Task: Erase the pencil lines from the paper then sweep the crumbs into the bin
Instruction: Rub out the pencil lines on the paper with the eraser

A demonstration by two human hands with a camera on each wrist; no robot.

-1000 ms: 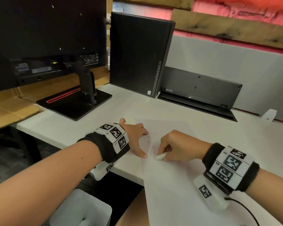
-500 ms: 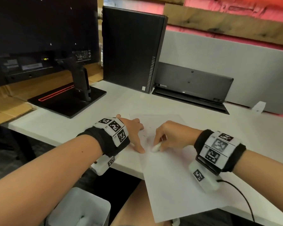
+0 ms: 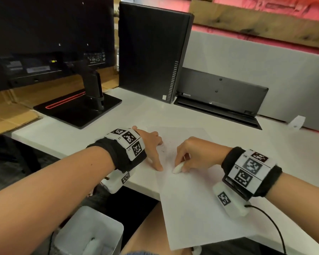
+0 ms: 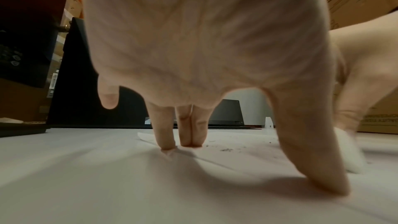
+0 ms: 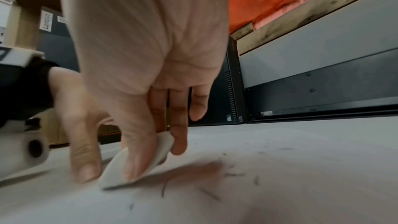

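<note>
A white sheet of paper (image 3: 197, 199) lies skewed on the white desk (image 3: 66, 138), its near end hanging over the front edge. My right hand (image 3: 195, 155) pinches a white eraser (image 3: 177, 168) between thumb and fingers, its tip down on the paper (image 5: 280, 185). In the right wrist view the eraser (image 5: 137, 164) is blurred. Dark eraser crumbs (image 5: 234, 175) and short pencil marks (image 3: 162, 150) lie just beyond it. My left hand (image 3: 151, 146) presses the paper's left edge with spread straight fingertips (image 4: 189, 140). A white bin (image 3: 92, 234) stands on the floor below the desk edge.
A monitor on a black stand (image 3: 77, 109) stands at the back left. A black computer tower (image 3: 151, 52) and a low black dock (image 3: 219, 100) stand behind the paper. A grey partition (image 3: 256, 74) closes the back. A cable (image 3: 271, 223) runs from my right wrist.
The eraser has slid a little along the paper near the left thumb. My left hand keeps pressing the same edge. The head view has tilted slightly.
</note>
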